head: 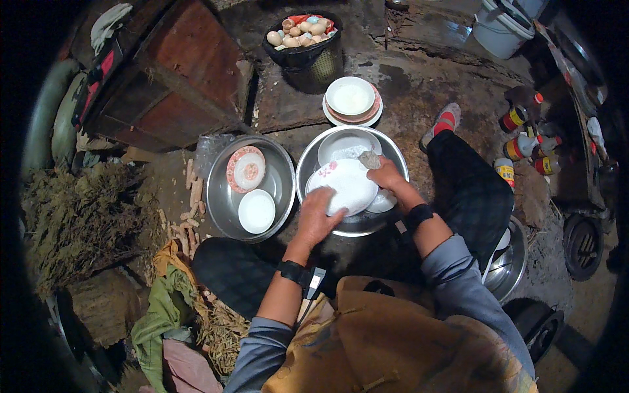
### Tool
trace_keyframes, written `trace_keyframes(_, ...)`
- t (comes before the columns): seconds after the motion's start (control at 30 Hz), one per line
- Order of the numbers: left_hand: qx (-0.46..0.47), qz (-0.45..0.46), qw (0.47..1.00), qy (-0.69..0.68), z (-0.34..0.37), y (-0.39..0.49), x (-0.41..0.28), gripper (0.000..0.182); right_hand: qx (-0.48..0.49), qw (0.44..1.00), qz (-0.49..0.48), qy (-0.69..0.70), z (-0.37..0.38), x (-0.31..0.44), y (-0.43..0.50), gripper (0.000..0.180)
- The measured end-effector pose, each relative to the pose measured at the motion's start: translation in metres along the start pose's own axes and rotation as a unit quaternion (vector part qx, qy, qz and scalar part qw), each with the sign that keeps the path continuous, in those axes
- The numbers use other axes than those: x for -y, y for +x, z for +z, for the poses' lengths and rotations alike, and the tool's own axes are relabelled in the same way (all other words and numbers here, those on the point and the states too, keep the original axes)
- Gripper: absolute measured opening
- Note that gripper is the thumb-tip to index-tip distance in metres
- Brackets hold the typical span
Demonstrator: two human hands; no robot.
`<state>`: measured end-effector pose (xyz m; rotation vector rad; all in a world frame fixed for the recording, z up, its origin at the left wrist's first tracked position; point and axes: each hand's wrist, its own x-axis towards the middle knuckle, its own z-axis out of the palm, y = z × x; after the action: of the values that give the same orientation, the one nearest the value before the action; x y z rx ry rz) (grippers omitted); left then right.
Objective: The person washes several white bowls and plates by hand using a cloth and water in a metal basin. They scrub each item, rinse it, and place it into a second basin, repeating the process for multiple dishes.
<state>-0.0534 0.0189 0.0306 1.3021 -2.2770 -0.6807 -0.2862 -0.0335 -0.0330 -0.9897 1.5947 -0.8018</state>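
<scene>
A white plate with a pink flower print [351, 189] is tilted over a wide steel basin [400, 152]. My left hand [318, 211] grips its near left edge, slightly blurred. In my right hand [388, 174] is a greyish scrubbing pad [369, 159], held at the plate's upper right rim. Behind the plate a pale bowl [344, 142] sits in the same basin, and part of another white dish [382, 201] shows under my right wrist. To the left, a second steel basin [221, 209] holds a pink-patterned plate [245, 169] and a white bowl [256, 211].
Beyond the basin stands a stack of dishes [350, 97]. A waste bin [314, 69] heaped with eggshells is farther back. Several sauce bottles [521, 145] stand at right, near my leg. Corncobs [194, 191] and dry brush [78, 221] lie left. Another steel basin [513, 265] is beside my right thigh.
</scene>
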Motion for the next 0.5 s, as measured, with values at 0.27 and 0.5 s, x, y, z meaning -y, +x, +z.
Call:
trace_keyframes(0.27, 0.109, 0.072, 0.991, -0.008, -0.003, -0.004, -0.018, 0.023, 0.086, 0.995, 0.037, 0.04, -0.002, -0.009, 0.001, 0.035)
trace_keyframes(0.5, 0.065, 0.069, 0.995, 0.014, 0.001, -0.005, -0.015, 0.018, 0.084, 0.996, 0.027, 0.024, 0.001, -0.003, 0.001, 0.035)
